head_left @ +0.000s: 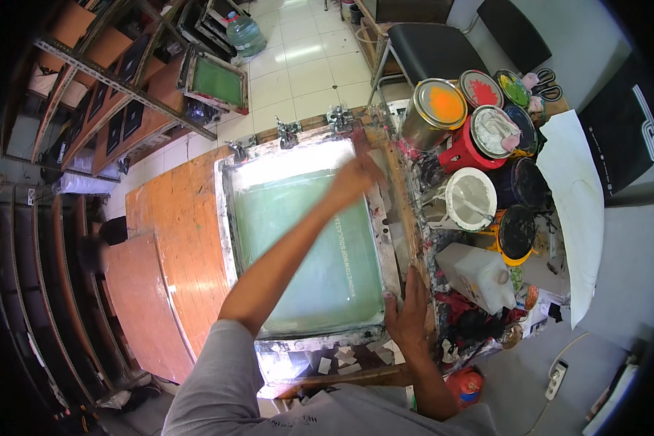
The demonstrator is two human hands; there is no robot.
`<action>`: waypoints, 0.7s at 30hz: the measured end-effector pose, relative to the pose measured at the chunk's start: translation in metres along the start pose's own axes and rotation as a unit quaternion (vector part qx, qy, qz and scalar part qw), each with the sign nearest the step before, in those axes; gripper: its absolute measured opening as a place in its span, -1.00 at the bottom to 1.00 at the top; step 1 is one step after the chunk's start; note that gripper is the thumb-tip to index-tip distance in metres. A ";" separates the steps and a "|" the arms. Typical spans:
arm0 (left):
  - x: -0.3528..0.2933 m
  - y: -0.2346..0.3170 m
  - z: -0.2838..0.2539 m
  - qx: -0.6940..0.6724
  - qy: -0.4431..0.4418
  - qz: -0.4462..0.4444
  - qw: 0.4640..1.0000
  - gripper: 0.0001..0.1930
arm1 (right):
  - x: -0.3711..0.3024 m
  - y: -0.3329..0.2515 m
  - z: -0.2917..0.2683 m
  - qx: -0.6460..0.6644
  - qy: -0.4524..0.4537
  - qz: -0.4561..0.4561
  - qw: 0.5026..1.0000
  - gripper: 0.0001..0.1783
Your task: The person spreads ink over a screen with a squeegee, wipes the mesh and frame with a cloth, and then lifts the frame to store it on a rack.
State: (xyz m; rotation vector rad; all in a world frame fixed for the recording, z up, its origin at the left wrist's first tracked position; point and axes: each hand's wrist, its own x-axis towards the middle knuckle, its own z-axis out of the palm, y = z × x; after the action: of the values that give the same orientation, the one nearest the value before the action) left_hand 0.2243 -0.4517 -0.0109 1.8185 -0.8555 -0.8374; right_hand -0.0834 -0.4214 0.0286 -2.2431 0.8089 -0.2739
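Observation:
A screen printing frame (225,218) with green mesh (298,240) lies on the wooden table in front of me. A line of pale lettering runs down the mesh's right side. My left arm reaches across the mesh, and my left hand (357,178) is over the frame's far right corner. That hand is smeared by motion, so I cannot make out its fingers or whether it holds anything. Beside the frame's near right edge rests my right hand (408,312), its fingers stretched forward and thumb apart, with nothing in it. Metal hinge clamps (288,133) line the frame's far edge.
Crowded on the right are paint cans, including an orange-lidded can (437,105), a white bucket (471,198) and a white jerrycan (476,276). A wooden board (142,298) extends left. Shelving racks stand at far left; a black chair (436,54) is behind the cans.

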 end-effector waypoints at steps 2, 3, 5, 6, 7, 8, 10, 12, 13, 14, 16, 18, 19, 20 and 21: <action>-0.058 0.054 0.029 -0.025 -0.162 0.088 0.983 -0.78 | 0.002 -0.001 -0.001 0.012 0.005 -0.002 1.000 -0.26; -0.075 0.085 0.029 -0.034 -0.232 0.048 0.971 -0.78 | 0.002 -0.001 -0.001 0.018 0.005 -0.004 1.000 -0.26; -0.067 0.045 0.031 -0.090 -0.148 0.033 0.984 -0.77 | 0.001 -0.002 0.000 0.022 -0.004 -0.005 1.000 -0.26; -0.051 0.039 0.021 -0.041 -0.065 0.050 0.996 -0.76 | 0.002 -0.002 -0.001 0.023 -0.002 -0.002 1.000 -0.26; -0.036 0.033 0.011 0.014 0.027 0.054 0.998 -0.74 | 0.003 -0.003 -0.003 0.021 -0.005 -0.002 1.000 -0.27; -0.022 0.027 0.001 0.067 0.117 0.048 0.990 -0.73 | 0.003 -0.004 -0.004 0.020 -0.009 -0.001 1.000 -0.27; 0.015 0.011 -0.023 0.157 0.292 0.100 0.938 -0.54 | 0.002 -0.005 -0.003 0.020 -0.011 0.000 1.000 -0.27; 0.045 -0.001 -0.039 0.273 0.345 0.145 0.886 -0.46 | 0.002 -0.003 -0.001 0.017 -0.012 0.005 1.000 -0.28; 0.054 -0.005 -0.044 0.291 0.314 0.101 0.898 -0.46 | 0.003 -0.004 -0.001 0.016 -0.017 0.006 1.000 -0.28; 0.061 -0.005 -0.048 0.305 0.280 0.057 0.908 -0.45 | 0.003 -0.004 -0.002 0.013 -0.022 0.008 1.000 -0.28; 0.070 -0.005 -0.055 0.259 0.201 0.001 0.945 -0.46 | 0.003 -0.002 -0.002 0.012 -0.031 0.011 0.999 -0.28; 0.071 -0.007 -0.058 0.214 0.179 0.017 0.960 -0.50 | 0.003 0.000 0.000 0.017 -0.040 0.013 0.999 -0.28; 0.069 -0.007 -0.062 0.196 0.135 0.005 0.971 -0.56 | 0.004 -0.002 0.000 0.001 -0.050 0.021 0.999 -0.27; 0.069 -0.010 -0.064 0.185 0.140 0.026 0.972 -0.58 | 0.005 -0.005 -0.001 -0.015 -0.061 0.029 0.998 -0.26; 0.070 -0.015 -0.064 0.174 0.146 0.045 0.973 -0.59 | 0.006 -0.008 -0.001 -0.031 -0.072 0.037 0.996 -0.26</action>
State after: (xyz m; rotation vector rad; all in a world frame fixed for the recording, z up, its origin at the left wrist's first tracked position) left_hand 0.3167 -0.4759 -0.0162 2.1227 -0.9251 -0.3594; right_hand -0.0756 -0.4217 0.0345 -2.2551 0.8317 -0.0524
